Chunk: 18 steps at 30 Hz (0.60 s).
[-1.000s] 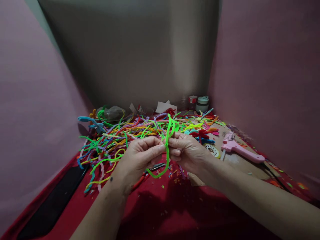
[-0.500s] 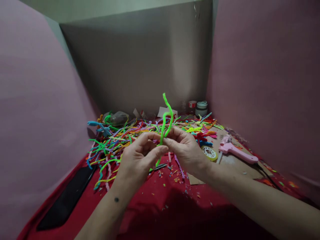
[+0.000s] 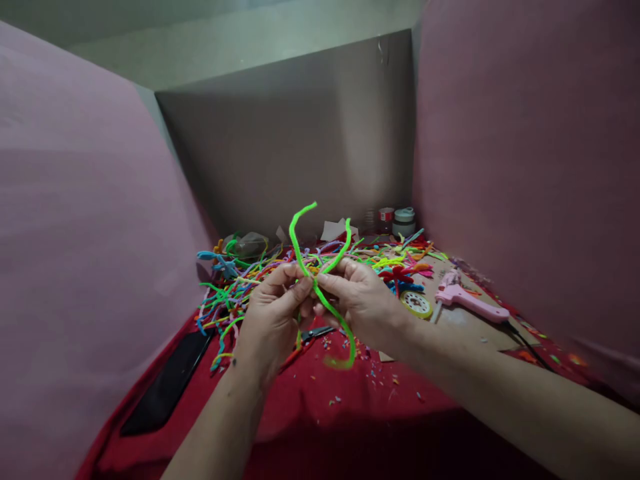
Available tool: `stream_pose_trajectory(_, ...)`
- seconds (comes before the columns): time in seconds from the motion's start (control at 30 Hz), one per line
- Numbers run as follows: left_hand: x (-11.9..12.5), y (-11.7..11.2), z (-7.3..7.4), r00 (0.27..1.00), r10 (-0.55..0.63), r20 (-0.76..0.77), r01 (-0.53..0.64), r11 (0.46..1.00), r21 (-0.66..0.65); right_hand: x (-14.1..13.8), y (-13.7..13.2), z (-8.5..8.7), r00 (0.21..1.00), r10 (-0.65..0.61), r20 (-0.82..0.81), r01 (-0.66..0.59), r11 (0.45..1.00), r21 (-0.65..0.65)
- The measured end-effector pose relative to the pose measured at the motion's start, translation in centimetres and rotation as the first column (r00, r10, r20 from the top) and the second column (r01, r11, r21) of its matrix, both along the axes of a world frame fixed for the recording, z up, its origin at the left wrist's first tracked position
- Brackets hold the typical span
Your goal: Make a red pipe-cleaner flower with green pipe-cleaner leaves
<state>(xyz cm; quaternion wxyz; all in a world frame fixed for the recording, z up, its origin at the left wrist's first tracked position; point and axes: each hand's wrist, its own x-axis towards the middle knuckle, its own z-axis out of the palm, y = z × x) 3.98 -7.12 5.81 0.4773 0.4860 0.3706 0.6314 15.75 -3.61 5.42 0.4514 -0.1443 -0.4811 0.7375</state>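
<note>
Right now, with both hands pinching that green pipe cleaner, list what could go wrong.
Free ends of the green pipe cleaner stick up above the left hand and right hand; a wire tip might jab skin. Its lower loop hangs near the scissors and could snag. The right forearm might nudge the pink glue gun.

The pipe cleaner (image 3: 293,235) looks fuzzy and matt, like the heap (image 3: 240,273) behind it. The cloth (image 3: 350,427) is matt red fabric, the glue gun (image 3: 473,303) smooth pink plastic, the black slab (image 3: 165,387) glossy.
</note>
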Motion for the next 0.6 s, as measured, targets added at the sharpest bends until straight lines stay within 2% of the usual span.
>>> stream_pose_trajectory(0.07,-0.3,0.2,-0.1,0.999,-0.030,0.016,0.030,0.999,-0.012,0.2,0.0,0.4,0.999,0.013,0.045,-0.009,0.997,-0.082)
stream_pose_trajectory(0.17,-0.6,0.5,-0.2,0.999,-0.045,0.004,0.045,0.999,-0.019,0.7,0.1,0.6,0.995,0.055,0.083,-0.044,0.990,-0.132)
stream_pose_trajectory(0.27,-0.8,0.5,-0.1,0.997,-0.070,-0.038,0.069,0.997,-0.026,1.0,0.3,0.6,0.992,0.093,0.089,-0.081,0.988,-0.133)
stream_pose_trajectory(0.37,-0.7,0.3,0.2,0.992,-0.101,-0.078,0.094,0.992,-0.085,1.1,0.5,0.5,0.991,0.096,0.092,-0.088,0.992,-0.090)
stream_pose_trajectory(0.47,-0.5,0.2,0.4,0.989,-0.101,-0.111,0.085,0.986,-0.142,1.0,0.8,-0.2,0.992,0.026,0.122,-0.027,1.000,0.009)
stream_pose_trajectory(0.53,-0.4,0.3,0.5,0.987,-0.110,-0.119,0.086,0.979,-0.187,0.9,0.9,-0.8,0.989,-0.090,0.115,0.070,0.983,0.167)
stream_pose_trajectory(0.57,-0.3,0.3,0.5,0.987,-0.116,-0.111,0.090,0.972,-0.216,0.9,1.0,-1.1,0.979,-0.178,0.102,0.143,0.950,0.279)
stream_pose_trajectory(0.6,-0.3,0.4,0.6,0.988,-0.119,-0.096,0.092,0.965,-0.247,0.9,0.9,-1.4,0.957,-0.279,0.083,0.225,0.890,0.396)
